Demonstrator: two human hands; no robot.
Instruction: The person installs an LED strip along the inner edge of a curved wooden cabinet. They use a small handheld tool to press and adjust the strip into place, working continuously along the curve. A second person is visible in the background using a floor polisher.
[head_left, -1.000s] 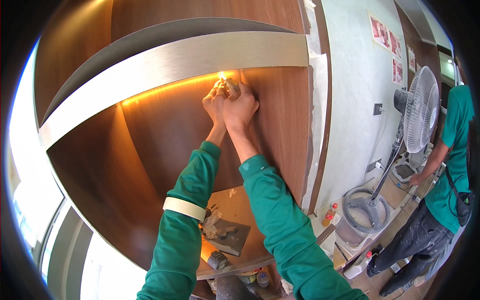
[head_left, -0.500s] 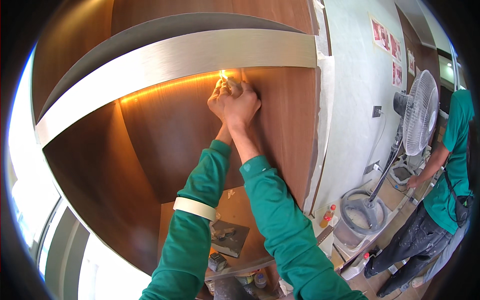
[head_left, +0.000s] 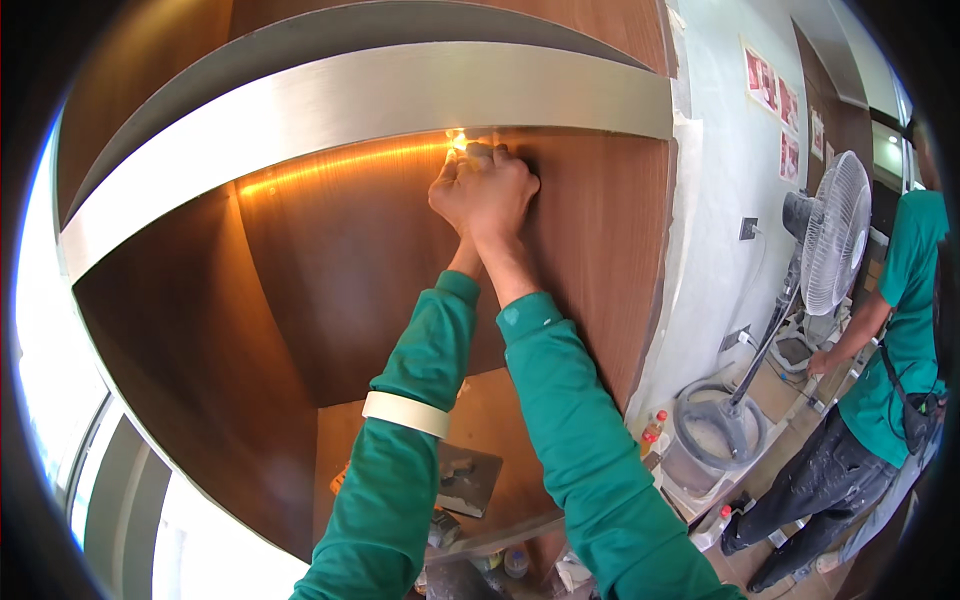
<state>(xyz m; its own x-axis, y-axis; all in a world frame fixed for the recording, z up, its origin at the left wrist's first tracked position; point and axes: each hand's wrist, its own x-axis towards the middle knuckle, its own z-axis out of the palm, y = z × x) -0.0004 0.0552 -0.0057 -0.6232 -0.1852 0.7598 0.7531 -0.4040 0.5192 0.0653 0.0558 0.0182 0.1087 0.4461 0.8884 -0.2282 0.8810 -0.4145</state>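
Right hand (head_left: 500,195) laps over left hand (head_left: 447,187), fingers bunched high up, and from here I can't tell whether that grip closes on anything: the knuckles hide it! Right there at the fingertips sits the bright end of the light strip (head_left: 345,163), glowing amber leftward along the top of the brown back panel (head_left: 350,260), just beneath the lower edge of the brushed metal band (head_left: 370,92). Tight overhead, then, with the side panel (head_left: 610,215) near on the right; far more open room to the left and below. A cream ring (head_left: 406,413) circles the left sleeve. Down on the wooden lower shelf (head_left: 345,430) lies a dark flat board (head_left: 485,478), partly behind that sleeve. Over to the right, a pale wall (head_left: 712,180), a standing fan (head_left: 838,235) with its foot in a round tub (head_left: 690,465), and a co-worker (head_left: 890,400) in green, one arm stretched toward the wall side.
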